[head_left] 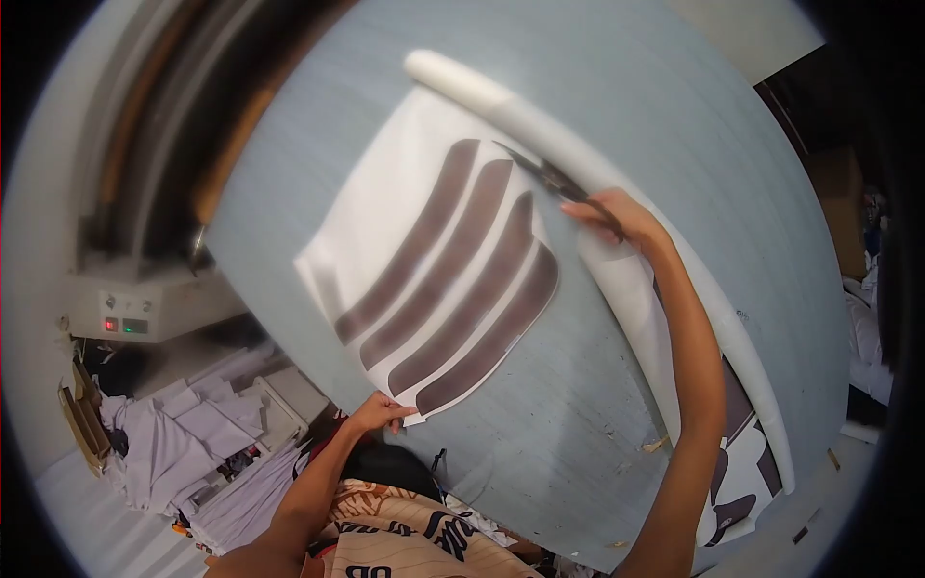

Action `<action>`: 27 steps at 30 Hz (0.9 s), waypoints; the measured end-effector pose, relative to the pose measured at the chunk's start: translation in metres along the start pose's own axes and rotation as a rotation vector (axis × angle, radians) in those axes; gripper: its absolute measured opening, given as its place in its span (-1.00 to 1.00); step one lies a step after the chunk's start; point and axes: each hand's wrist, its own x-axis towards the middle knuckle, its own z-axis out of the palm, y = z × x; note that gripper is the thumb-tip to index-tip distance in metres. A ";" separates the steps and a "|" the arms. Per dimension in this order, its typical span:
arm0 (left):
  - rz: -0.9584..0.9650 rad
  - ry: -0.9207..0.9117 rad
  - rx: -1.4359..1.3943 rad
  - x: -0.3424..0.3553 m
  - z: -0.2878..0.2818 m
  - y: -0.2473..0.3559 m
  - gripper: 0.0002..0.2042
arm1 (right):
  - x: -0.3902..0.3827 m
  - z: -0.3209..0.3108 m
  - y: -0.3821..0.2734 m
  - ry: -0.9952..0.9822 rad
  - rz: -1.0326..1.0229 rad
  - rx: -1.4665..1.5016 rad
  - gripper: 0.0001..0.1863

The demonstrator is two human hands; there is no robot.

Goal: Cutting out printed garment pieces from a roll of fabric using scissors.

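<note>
A white sheet (385, 178) printed with several curved brown strips (431, 250) lies across the table. My left hand (378, 412) pinches its near corner, by the end of the closest strip. In my right hand (624, 218) is a pair of dark scissors (551, 177), fingers closed round the handles. The blades point up and left and lie at the sheet's far right edge, beyond the strip ends. Just past them a long white roll (540, 125) runs diagonally from the far middle to the near right. My right forearm crosses over part of it.
The pale blue table (597, 414) carries all this. More printed pieces (737, 491) stick out from under the roll at near right. At left stands a machine with a control box (128, 316). Below it, white fabric pieces (188, 433) are heaped beside a cardboard box (85, 409).
</note>
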 end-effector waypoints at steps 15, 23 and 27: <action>0.041 -0.008 -0.088 0.009 -0.006 -0.029 -0.71 | 0.044 0.010 -0.063 -0.075 -0.047 -0.157 -0.39; 0.068 -0.024 -0.125 0.009 -0.001 -0.029 -0.65 | 0.076 0.029 -0.087 -0.177 -0.012 -0.115 -0.34; 0.079 -0.019 -0.079 0.008 -0.012 -0.041 -0.62 | 0.093 0.048 -0.111 -0.146 -0.049 -0.132 -0.33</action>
